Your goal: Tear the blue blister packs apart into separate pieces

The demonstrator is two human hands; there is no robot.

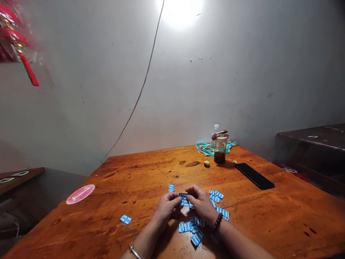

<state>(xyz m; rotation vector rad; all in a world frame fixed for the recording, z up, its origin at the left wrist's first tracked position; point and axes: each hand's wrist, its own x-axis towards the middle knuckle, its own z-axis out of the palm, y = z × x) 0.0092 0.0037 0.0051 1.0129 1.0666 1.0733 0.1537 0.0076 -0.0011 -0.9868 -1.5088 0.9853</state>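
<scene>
My left hand (166,207) and my right hand (202,207) meet over the middle of the wooden table. Thumbs and fingers of both pinch a small flat blue-and-white striped piece (184,200) between them. Several like pieces lie in a loose, overlapping heap (196,230) below my hands. Others are scattered beside my right hand, such as the striped pieces (222,213) near the bead bracelet. One striped piece (171,187) lies just beyond my left hand, partly hidden. Off to the left rests a separate striped piece (125,219). Their exact kind cannot be made out.
A black phone (254,176) lies at the right. Toward the back stand a jar of dark liquid (220,151) and a clear bottle (216,128), by a turquoise strap (205,148). A small yellow-green object (206,163) sits nearby. A round pink sticker (80,194) marks the left edge.
</scene>
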